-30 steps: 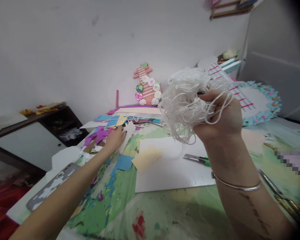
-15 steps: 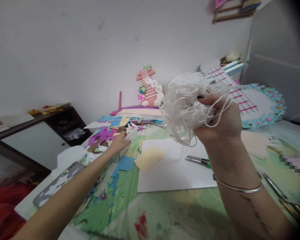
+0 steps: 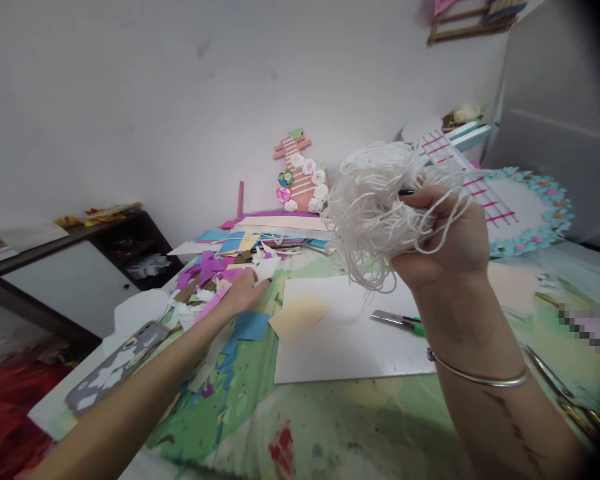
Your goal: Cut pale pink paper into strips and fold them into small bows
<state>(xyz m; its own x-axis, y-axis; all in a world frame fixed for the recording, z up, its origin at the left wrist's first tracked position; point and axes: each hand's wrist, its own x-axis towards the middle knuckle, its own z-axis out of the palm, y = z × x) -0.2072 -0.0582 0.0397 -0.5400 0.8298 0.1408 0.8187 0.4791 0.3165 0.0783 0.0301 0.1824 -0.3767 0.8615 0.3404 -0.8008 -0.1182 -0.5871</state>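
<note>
My right hand (image 3: 445, 240) is raised above the table, closed round a tangled bundle of white string (image 3: 375, 200) that hangs down in loops. A silver bangle circles that wrist. My left hand (image 3: 245, 290) reaches far left into a heap of coloured paper scraps (image 3: 215, 273), fingers lying down on a pink strip and white cut-outs. Whether it grips any of them is not clear. A white board (image 3: 345, 333) with a cream paper piece (image 3: 297, 317) lies between the hands.
A green utility knife (image 3: 397, 321) rests on the white board. A phone (image 3: 115, 363) lies at the left edge. Scissors (image 3: 560, 387) lie at the right. Paper craft pieces lean on the wall: a pink ladder with flowers (image 3: 297, 177) and a blue-rimmed oval (image 3: 520, 207).
My left hand has slid a little nearer over the scraps, now on a pink strip. The right hand with the string has stayed almost still.
</note>
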